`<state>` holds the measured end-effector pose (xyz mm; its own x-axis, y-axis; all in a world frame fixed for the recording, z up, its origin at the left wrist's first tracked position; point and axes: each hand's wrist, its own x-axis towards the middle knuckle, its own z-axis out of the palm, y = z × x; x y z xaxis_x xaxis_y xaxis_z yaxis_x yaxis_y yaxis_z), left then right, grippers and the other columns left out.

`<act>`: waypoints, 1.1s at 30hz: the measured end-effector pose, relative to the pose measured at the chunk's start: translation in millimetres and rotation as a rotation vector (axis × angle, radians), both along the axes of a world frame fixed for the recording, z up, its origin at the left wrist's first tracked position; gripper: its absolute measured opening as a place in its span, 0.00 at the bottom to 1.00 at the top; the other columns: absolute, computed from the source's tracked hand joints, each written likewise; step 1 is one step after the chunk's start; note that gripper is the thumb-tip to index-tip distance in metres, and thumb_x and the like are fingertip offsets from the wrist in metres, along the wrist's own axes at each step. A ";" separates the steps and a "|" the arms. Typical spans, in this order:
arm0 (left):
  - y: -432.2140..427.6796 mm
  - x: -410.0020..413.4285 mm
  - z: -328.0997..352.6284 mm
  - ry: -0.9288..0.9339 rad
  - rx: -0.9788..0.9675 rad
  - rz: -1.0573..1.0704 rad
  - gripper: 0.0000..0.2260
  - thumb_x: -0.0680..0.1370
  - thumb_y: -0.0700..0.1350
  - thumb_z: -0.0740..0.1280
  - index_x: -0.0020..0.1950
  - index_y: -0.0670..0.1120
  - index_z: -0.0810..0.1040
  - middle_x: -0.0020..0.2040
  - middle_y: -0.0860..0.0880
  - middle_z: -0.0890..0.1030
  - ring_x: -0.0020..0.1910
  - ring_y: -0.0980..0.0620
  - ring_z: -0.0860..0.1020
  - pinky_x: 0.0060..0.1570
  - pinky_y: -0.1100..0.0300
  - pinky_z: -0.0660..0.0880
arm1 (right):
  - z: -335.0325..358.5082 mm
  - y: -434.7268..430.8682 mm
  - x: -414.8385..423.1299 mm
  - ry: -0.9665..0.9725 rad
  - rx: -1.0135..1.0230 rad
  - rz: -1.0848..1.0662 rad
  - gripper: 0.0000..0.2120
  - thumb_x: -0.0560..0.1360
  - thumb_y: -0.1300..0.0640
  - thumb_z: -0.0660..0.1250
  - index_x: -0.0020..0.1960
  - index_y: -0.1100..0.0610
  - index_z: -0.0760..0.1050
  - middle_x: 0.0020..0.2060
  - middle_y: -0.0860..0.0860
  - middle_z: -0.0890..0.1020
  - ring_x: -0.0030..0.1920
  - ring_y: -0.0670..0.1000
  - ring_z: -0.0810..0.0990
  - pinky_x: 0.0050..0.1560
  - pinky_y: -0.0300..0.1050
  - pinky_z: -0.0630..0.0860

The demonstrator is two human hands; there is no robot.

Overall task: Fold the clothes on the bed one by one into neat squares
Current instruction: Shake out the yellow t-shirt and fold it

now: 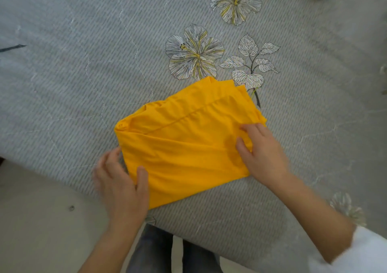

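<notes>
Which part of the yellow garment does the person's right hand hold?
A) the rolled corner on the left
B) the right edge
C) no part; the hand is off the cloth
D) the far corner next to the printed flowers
B: the right hand holds the yellow garment at its right edge, with thumb and fingers on the cloth, while the left hand holds the near left corner.
</notes>
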<state>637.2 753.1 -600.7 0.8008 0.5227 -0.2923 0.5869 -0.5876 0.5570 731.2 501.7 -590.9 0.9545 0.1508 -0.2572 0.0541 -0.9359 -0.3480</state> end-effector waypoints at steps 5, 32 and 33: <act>-26.1 4.3 -37.3 -0.021 0.138 -0.412 0.31 0.80 0.59 0.51 0.78 0.44 0.48 0.79 0.42 0.47 0.78 0.44 0.44 0.75 0.47 0.43 | -36.7 58.3 6.4 -0.121 -0.124 0.484 0.27 0.80 0.45 0.51 0.77 0.52 0.57 0.76 0.53 0.61 0.76 0.55 0.57 0.73 0.55 0.53; 36.9 111.7 -17.3 0.233 0.039 -0.448 0.30 0.71 0.51 0.72 0.70 0.48 0.65 0.64 0.44 0.68 0.63 0.42 0.69 0.55 0.51 0.68 | -22.7 53.8 110.0 0.274 0.186 -0.218 0.28 0.68 0.61 0.70 0.66 0.52 0.69 0.57 0.54 0.75 0.56 0.54 0.73 0.50 0.45 0.69; 36.4 115.1 -14.9 0.279 -0.022 -0.438 0.27 0.71 0.50 0.72 0.68 0.47 0.68 0.58 0.46 0.72 0.59 0.43 0.73 0.49 0.53 0.69 | -22.4 56.0 105.0 0.293 0.189 -0.187 0.19 0.68 0.62 0.69 0.58 0.54 0.73 0.50 0.53 0.77 0.53 0.56 0.76 0.46 0.44 0.69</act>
